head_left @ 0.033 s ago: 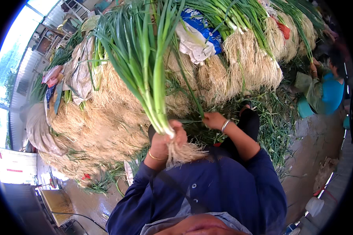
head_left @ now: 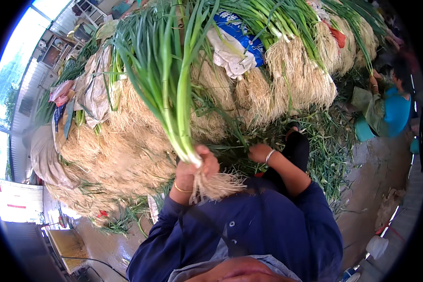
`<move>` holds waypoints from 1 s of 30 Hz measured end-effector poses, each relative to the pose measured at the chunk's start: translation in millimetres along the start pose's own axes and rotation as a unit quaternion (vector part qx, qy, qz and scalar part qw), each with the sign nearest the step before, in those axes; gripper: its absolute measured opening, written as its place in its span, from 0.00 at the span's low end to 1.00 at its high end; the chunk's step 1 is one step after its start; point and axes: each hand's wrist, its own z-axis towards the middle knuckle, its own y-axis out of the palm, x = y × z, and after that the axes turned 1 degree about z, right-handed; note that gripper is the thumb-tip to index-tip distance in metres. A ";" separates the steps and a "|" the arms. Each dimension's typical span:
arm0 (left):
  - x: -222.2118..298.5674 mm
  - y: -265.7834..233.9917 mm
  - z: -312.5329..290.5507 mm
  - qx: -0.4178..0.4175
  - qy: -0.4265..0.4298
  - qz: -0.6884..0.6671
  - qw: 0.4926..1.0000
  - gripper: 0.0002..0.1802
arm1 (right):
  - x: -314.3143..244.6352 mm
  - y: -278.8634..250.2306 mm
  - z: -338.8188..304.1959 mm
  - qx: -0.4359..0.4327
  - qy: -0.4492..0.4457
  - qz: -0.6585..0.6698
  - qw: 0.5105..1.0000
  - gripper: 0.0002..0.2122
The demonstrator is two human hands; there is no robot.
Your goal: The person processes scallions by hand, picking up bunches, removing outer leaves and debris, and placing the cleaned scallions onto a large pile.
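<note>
A bunch of green onions (head_left: 172, 117) stands tilted in front of me, its long green leaves fanning up and away over the heap. My left hand (head_left: 185, 177) is wrapped round the white stalk ends, above a tuft of pale roots (head_left: 216, 186) hanging near my lap. To the right of it, my right hand (head_left: 260, 152) is closed at the end of a long, drooping green leaf (head_left: 237, 131). The fingertips there are somewhat blurred.
A large heap of rooted onions (head_left: 113, 145) stretches ahead and left. More bunches (head_left: 291, 66) lie on it, beside a blue-and-white cloth (head_left: 239, 35). Stripped leaves (head_left: 326, 141) cover the floor at right. A person in teal (head_left: 397, 110) works at far right.
My left hand and the bunch have shifted slightly left. My right hand has moved a little right and down, and the leaf by it hangs lower.
</note>
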 end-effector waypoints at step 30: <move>-36.4 4.5 43.0 0.289 -0.121 0.116 0.943 0.14 | -43.8 -168.2 -11.1 0.496 -0.050 0.480 0.722 0.12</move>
